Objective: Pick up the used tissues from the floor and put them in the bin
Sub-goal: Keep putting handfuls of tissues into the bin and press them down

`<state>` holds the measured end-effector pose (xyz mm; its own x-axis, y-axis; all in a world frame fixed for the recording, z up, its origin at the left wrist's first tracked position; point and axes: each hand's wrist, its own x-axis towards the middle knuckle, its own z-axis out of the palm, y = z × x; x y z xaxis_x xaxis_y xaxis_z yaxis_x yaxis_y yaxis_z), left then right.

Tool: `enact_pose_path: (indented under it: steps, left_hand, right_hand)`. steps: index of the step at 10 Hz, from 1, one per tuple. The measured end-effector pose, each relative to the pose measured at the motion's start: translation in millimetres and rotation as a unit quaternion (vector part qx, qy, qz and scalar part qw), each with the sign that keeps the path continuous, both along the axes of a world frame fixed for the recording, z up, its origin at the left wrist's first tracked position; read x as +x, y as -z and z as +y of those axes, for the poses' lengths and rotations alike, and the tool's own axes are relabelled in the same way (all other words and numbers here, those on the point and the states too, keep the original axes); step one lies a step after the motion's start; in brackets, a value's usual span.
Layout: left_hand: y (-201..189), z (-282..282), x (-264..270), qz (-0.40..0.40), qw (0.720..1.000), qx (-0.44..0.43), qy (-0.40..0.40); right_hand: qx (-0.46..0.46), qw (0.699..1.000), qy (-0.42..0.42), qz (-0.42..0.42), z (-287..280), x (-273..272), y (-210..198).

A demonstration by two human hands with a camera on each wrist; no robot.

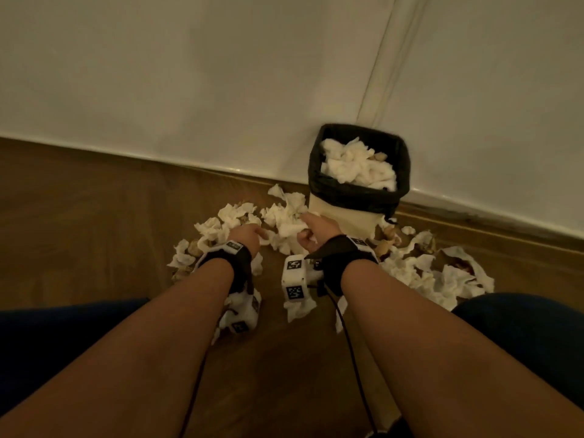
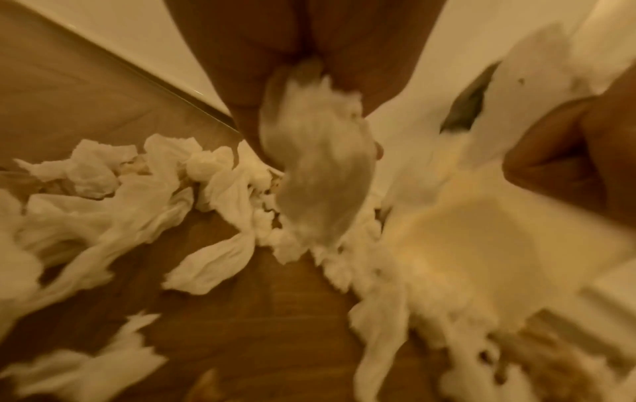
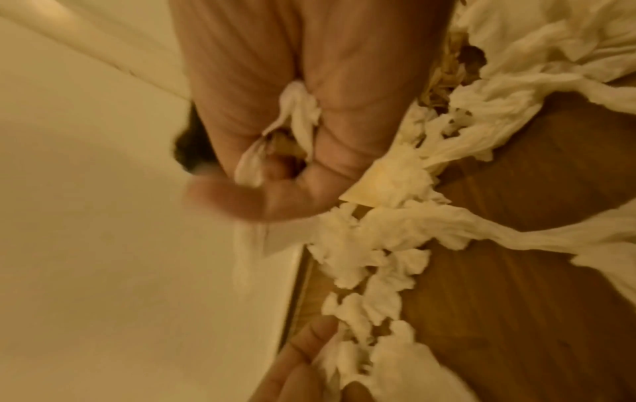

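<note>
We find both the left hand (image 1: 249,233) and right hand (image 1: 311,232) grasping tissues (image 1: 286,221) on the floor (image 1: 94,216), bin (image 1: 360,172) at one o'clock.

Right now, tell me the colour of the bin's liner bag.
Black; the plastic liner bag shows best in the head view.

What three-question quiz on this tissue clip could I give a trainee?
1. True or false: the bin already holds tissues.
2. What does the right hand grip?
3. Loose tissues on the floor lie: (a) only left of the bin, (b) on both sides, (c) nowhere.

Key: 1 true, a white heap shows inside the black liner. 2 a wad of tissue. 3 b.
</note>
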<state>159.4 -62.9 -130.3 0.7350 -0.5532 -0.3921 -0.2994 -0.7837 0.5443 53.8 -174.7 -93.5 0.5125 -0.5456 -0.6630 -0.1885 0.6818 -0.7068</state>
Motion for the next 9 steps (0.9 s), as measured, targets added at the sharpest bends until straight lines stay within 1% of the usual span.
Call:
enact_pose_path:
  steps: [1, 2, 3, 4, 5, 6, 7, 8, 9]
  left_hand:
    - [-37, -11, -6, 0.029, 0.995, -0.086, -0.042]
    - [-77, -26, -14, 0.044, 0.99, -0.115, -0.074]
    - [-120, -46, -20, 0.029, 0.988, -0.145, -0.053]
    - [-164, -64, -29, 0.03, 0.978, -0.209, -0.004]
    - [-194, -81, -37, -0.004, 0.969, -0.246, 0.004]
    - [-204, -97, -48, 0.035, 0.955, -0.293, 0.001]
    - [-205, -112, -56, 0.07, 0.942, -0.328, -0.017]
    - [-207, -125, -59, 0.073, 0.946, -0.314, -0.011]
    - [-197, -143, -54, 0.124, 0.939, -0.321, -0.031]
  right_hand:
    - [0.014, 0.997, -0.004, -0.074, -4, -3, -38]
    - [0.014, 0.985, 0.014, -0.173, -14, -18, -77]
    - [-0.039, 0.979, -0.001, -0.2, -22, -30, -117]
    - [-0.081, 0.977, 0.016, -0.198, -32, -42, -151]
    - [-0.123, 0.977, 0.017, -0.172, -48, -58, -171]
    - [-0.126, 0.977, 0.061, -0.158, -62, -74, -185]
    - [-0.092, 0.974, 0.095, -0.183, -73, -92, -193]
    - [-0.101, 0.977, 0.105, -0.153, -87, -100, -191]
    - [-0.16, 0.983, 0.066, -0.063, -103, -102, -181]
